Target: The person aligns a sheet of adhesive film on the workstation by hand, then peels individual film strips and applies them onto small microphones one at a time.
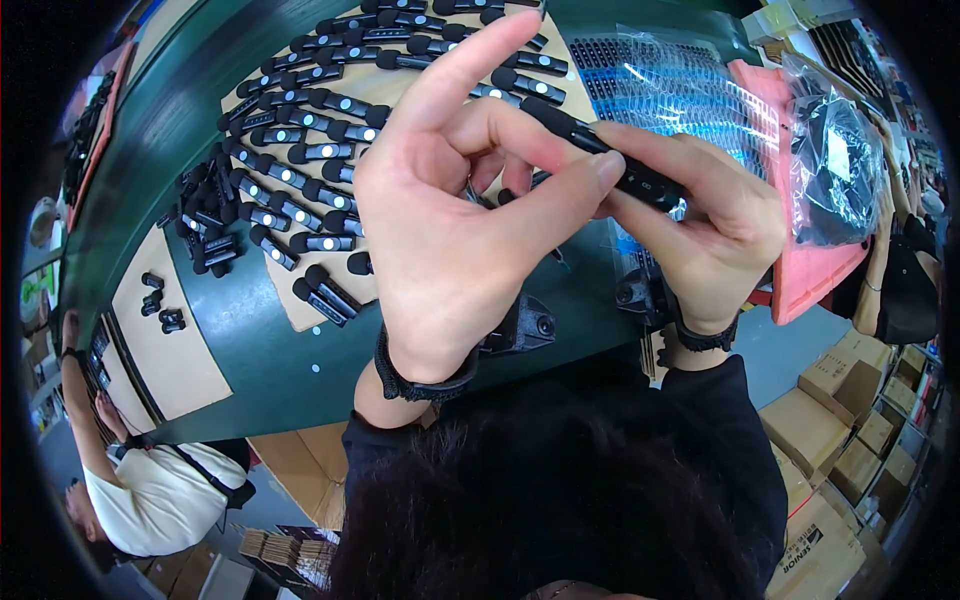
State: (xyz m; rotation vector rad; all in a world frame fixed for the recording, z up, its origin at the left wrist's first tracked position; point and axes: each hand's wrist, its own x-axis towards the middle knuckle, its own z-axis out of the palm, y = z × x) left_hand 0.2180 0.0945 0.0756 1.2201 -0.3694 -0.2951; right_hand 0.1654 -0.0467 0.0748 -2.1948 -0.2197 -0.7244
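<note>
A small black clip-on microphone (648,188) with a dark foam tip is held between my two hands above the green table. My right hand (715,215) grips its body between thumb and fingers. The thumb and bent fingers of my left hand (440,235) close on the same microphone near its middle, while one finger points up and away. Part of the microphone is hidden by my fingers. Left of and beyond my left hand, many similar foam-tipped microphones (325,152) lie in curved rows on a tan board (285,290).
A loose black heap (210,215) lies left of the board. Several small black pieces (165,308) rest on another tan sheet (190,360). At right are clear plastic packaging (660,85) and a pink tray (800,285) bearing a bagged black item (838,170). Other people work at both sides.
</note>
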